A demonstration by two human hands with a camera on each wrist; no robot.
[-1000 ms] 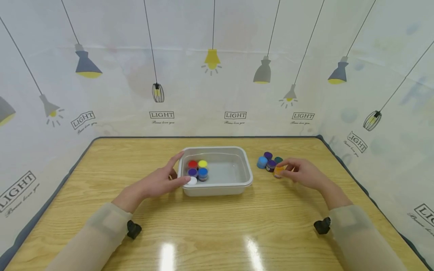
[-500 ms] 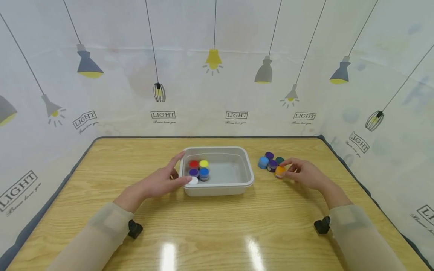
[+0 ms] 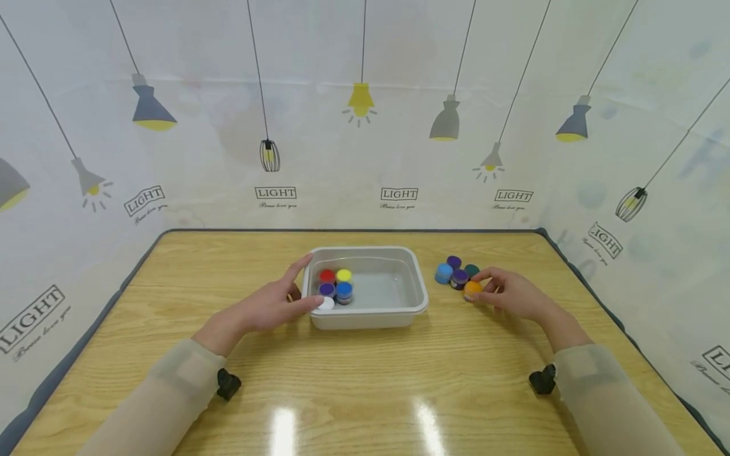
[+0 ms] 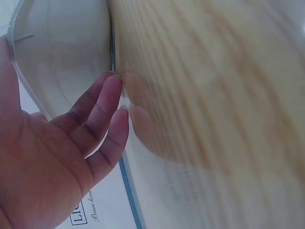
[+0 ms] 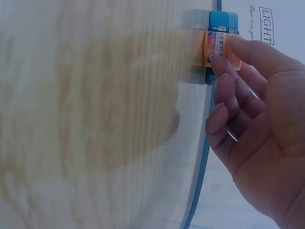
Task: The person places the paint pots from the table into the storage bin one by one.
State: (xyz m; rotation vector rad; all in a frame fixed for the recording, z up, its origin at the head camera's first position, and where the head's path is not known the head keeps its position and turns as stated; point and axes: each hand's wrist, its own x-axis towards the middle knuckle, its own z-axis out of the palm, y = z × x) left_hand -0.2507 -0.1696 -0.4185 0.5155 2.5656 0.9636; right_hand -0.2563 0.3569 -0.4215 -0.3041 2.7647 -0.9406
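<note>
In the head view a pale grey plastic tray (image 3: 365,322) stands on the table. Its left end is held by my left hand (image 3: 268,307), thumb over the front rim beside a white lid (image 3: 326,303), index finger at the back corner. The left wrist view shows the other fingers low by the outer wall. Inside the tray's left part are small paint jars with lids: red (image 3: 327,276), yellow (image 3: 344,275), purple (image 3: 327,289) and blue (image 3: 344,290). To the right, my right hand (image 3: 516,294) pinches an orange paint jar (image 5: 209,47) between thumb and fingers.
Beside the orange jar stand a light blue jar (image 3: 443,273), two purple jars, one nearer (image 3: 459,278) and one behind (image 3: 454,261), and a dark green jar (image 3: 471,270). A wooden table (image 3: 365,386) lies beneath, with a printed wall covering (image 3: 331,152) behind and at both sides.
The right fingers have shifted slightly toward the right side of the orange jar, showing more of its lid. The left hand keeps its place on the tray. The whole view drifts slightly right.
</note>
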